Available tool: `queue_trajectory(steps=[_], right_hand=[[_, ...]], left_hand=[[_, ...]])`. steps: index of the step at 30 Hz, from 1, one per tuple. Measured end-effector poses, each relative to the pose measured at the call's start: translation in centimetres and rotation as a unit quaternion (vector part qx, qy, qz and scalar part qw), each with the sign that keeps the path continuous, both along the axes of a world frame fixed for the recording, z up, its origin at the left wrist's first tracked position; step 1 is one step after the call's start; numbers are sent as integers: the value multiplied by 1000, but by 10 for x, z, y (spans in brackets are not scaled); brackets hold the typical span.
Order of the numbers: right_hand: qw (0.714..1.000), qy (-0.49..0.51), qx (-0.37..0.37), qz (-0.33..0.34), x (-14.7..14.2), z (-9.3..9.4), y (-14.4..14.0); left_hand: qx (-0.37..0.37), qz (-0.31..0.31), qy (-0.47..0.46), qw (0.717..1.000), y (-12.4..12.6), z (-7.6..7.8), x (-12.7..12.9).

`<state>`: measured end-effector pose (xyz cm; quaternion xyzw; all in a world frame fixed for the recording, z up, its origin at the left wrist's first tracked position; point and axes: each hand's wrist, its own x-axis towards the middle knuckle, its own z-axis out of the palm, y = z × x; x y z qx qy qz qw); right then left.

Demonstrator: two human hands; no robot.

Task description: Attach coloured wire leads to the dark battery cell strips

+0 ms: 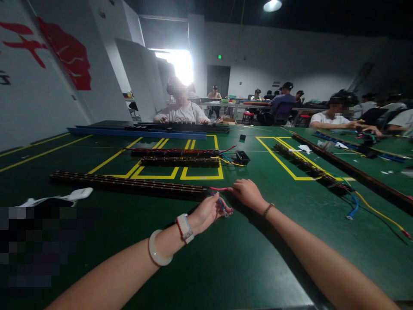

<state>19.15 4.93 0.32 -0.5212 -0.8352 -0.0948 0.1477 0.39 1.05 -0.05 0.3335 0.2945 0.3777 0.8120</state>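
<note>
Two rear strips are lying just beyond the near strip, their coloured leads running out to a black plug beyond the right hand. Farther back, a blue rail is stretching along the far side, where a person is facing this way. On the right, a slanting strip is trailing a blue lead and a yellow lead toward the near side, and a longer strip is running behind it. On the left, a white object is lying near the near strip

The near strip is lying crosswise, its right end reaching the hands. The left hand is curling half closed, palm up, around a blue wire, whose lug is poking out by the fingers. The right hand is closing its bent fingers on a red wire, the fingertips being hidden

Yellow tape is marking boxes on the surface. Green room is showing between the right hand and the slanting strip, and between both forearms down toward the near edge
</note>
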Motion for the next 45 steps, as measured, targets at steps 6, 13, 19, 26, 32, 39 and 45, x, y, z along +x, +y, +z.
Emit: queue_trajectory(steps=[6,13,19,26,32,39,45], right_hand=[[1000,-7,21,-8,0,-7,13],[999,-7,37,18,6,-10,3],[1000,5,22,13,6,-11,3],[1000,11,21,7,6,-13,4],[1000,17,1,13,5,-12,5],[1000,19,-6,6,5,-12,5],[999,33,-20,0,6,-11,2]], left_hand=[[-19,-2,5,1000,0,3,-1],[-41,18,-5,999,-3,10,1],[-22,24,28,999,-2,12,-2],[-6,-16,105,994,7,10,-10],[21,-135,202,970,25,12,-28],[69,-228,265,934,34,14,-37],[125,-182,335,916,19,17,-26]])
